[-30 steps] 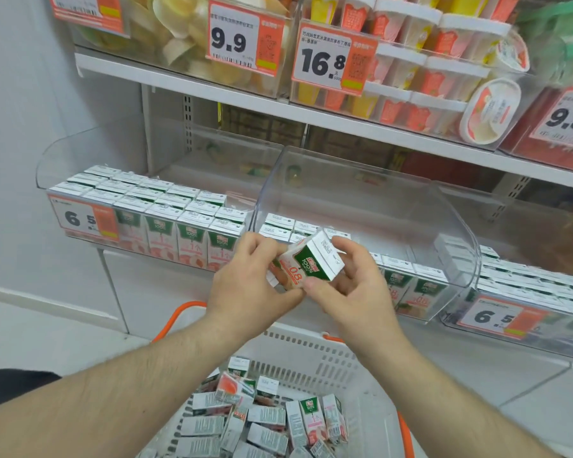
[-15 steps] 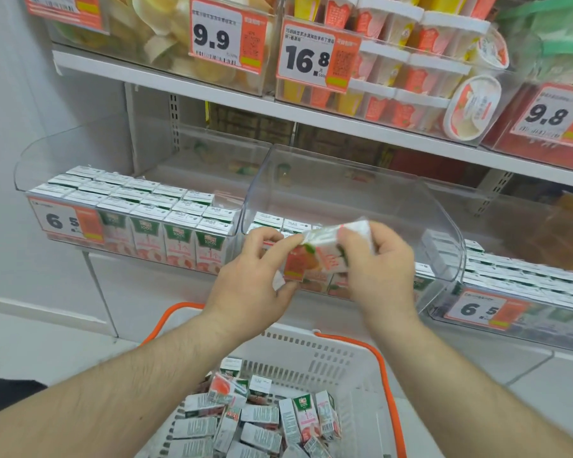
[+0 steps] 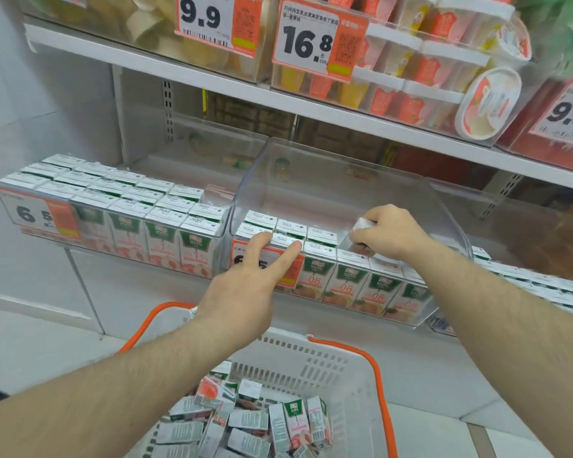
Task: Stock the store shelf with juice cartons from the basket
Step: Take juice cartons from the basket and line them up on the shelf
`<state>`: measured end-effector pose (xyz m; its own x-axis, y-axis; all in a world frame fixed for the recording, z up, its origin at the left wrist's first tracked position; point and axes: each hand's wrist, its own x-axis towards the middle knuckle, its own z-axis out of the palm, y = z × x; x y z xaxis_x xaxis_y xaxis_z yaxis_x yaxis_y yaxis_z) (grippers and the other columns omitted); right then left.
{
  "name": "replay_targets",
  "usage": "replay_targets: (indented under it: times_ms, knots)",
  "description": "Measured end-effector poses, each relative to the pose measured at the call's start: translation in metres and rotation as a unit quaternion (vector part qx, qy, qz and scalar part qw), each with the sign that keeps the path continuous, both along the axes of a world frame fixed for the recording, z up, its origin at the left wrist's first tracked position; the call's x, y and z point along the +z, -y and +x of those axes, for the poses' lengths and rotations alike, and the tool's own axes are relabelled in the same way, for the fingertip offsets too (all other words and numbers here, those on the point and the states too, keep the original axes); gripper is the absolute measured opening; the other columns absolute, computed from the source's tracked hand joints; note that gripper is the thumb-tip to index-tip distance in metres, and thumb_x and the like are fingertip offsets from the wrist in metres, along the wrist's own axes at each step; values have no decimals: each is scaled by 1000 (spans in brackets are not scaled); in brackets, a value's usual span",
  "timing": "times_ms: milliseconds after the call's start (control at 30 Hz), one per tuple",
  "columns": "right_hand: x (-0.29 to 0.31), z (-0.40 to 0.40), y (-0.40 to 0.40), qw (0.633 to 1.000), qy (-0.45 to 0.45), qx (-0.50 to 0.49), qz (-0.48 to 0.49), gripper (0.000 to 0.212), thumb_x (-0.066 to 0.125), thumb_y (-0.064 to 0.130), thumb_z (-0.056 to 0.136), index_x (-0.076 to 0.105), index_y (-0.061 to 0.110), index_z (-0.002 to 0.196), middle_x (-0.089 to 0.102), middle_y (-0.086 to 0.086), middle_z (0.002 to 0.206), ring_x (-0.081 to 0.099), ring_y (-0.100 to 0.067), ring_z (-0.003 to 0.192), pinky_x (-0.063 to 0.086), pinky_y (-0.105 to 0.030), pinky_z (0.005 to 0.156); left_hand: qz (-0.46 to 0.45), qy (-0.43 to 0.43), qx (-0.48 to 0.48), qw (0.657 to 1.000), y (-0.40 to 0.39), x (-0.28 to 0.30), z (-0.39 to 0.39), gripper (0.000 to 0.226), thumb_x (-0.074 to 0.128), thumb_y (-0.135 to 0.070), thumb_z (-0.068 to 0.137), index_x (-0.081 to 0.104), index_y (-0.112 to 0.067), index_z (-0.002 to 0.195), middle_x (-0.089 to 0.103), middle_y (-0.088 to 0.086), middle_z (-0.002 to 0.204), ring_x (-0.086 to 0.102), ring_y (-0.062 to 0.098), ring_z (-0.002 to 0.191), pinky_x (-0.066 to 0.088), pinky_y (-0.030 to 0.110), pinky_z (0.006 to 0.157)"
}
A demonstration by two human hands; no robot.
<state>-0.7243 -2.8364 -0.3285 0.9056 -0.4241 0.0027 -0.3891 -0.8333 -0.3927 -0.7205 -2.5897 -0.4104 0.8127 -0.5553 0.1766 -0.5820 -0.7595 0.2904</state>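
The right hand (image 3: 389, 231) is reaching into the clear middle bin (image 3: 344, 180) on the shelf, its fingers curled down around a juice carton (image 3: 361, 226) that is sitting tilted behind the front row of cartons (image 3: 361, 282); only a white corner of the carton is showing above the knuckles and a strip of its printed face below the fingertips, so most of it is lying hidden under the palm. The carton is hanging in the second row of the bin, just to the right of the upright cartons already standing there (image 3: 290, 231), and whether its base is touching the bin floor cannot be told. The left hand (image 3: 245, 285) is stretching toward the same bin with two fingers (image 3: 290, 256) straight and spread apart, their tips resting at the front edge of the bin on the tops of the cartons above the orange price tag (image 3: 288, 276), holding nothing. To the left, a second clear bin (image 3: 47, 196) is sitting packed with cartons in tidy rows. Below the arms, a white basket (image 3: 325, 365) with orange handles (image 3: 379, 385) is standing on the floor, and loose cartons (image 3: 245, 424) are lying jumbled in it at all angles. Above, the upper shelf (image 3: 278, 97) is carrying tubs of other goods behind price tags.
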Motion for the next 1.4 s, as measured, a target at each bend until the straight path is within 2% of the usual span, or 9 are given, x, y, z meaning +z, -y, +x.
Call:
replay_targets:
  times_ms: [233, 433, 567, 867, 1000, 1100, 1200, 1300, 1400]
  knots:
    - [0, 9, 13, 969, -125, 47, 207, 24, 73, 27, 87, 64, 7, 78, 51, -3, 73, 42, -18, 64, 39, -29, 61, -13, -28, 5, 1000, 1, -3, 3, 97, 54, -11, 88, -13, -55, 142, -14, -14, 151, 42, 12, 60, 38, 26, 57]
    - [-11, 15, 24, 927, -152, -2, 344, 28, 58, 22, 97, 66, 5, 119, 63, -17, 111, 52, -25, 90, 48, -37, 84, -11, -28, -7, 1000, 0, -4, 5, 94, 56, -15, 90, -10, -53, 145, -14, -12, 151, 44, 11, 61, 39, 26, 58]
    - [-10, 18, 27, 914, -195, 0, 355, 29, 47, 21, 103, 65, 9, 123, 66, -17, 125, 62, -34, 109, 49, -48, 102, -24, -35, -10, 999, 1, -4, 5, 90, 58, -18, 89, -2, -50, 149, -12, -13, 151, 45, 11, 59, 40, 25, 60]
    - [3, 10, 16, 967, -216, -33, 133, 47, 61, 56, 90, 63, 26, 126, 64, 3, 118, 60, -21, 106, 47, -45, 101, -76, -63, -26, 995, -5, 9, 2, 102, 66, -18, 85, -6, -59, 145, -2, -17, 149, 51, 6, 58, 46, 24, 62]
    - [11, -6, -2, 992, -110, -41, 47, 56, 70, 50, 86, 62, 15, 129, 62, -1, 130, 59, -22, 114, 46, -38, 97, -174, -35, -67, 982, -12, 22, -4, 107, 68, -25, 87, -19, -71, 129, 12, -20, 144, 56, 10, 80, 47, 24, 69]
    - [12, -21, -25, 992, 101, -78, -15, 39, 69, 41, 86, 67, 19, 118, 67, 1, 121, 60, -19, 109, 47, -36, 95, -398, -206, -60, 892, -18, 33, -5, 95, 75, -21, 84, 13, -60, 144, 49, -19, 124, 60, 9, 93, 49, 23, 76]
    - [14, -41, -69, 962, 259, -38, 84, 5, 66, 23, 87, 71, 24, 86, 70, 9, 86, 62, -10, 81, 52, -30, 79, -546, -439, -11, 713, -26, 49, -6, 89, 76, -25, 71, 33, -36, 148, 62, -4, 114, 69, 12, 78, 52, 27, 62]
    - [-3, -63, -117, 935, 242, 35, 258, 19, 70, 3, 81, 69, 22, 77, 69, 2, 73, 62, -13, 67, 55, -34, 69, -625, -522, 19, 581, -31, 57, -7, 75, 70, -33, 68, 47, -27, 139, 69, 0, 102, 70, 14, 61, 56, 30, 52]
    - [-19, -78, -141, 912, 138, 104, 372, 37, 77, 18, 66, 65, 15, 102, 68, -7, 83, 62, -10, 65, 50, -24, 62, -657, -537, 12, 529, -34, 58, -7, 66, 68, -37, 66, 50, -16, 126, 68, 6, 63, 67, 20, 54, 57, 34, 51]
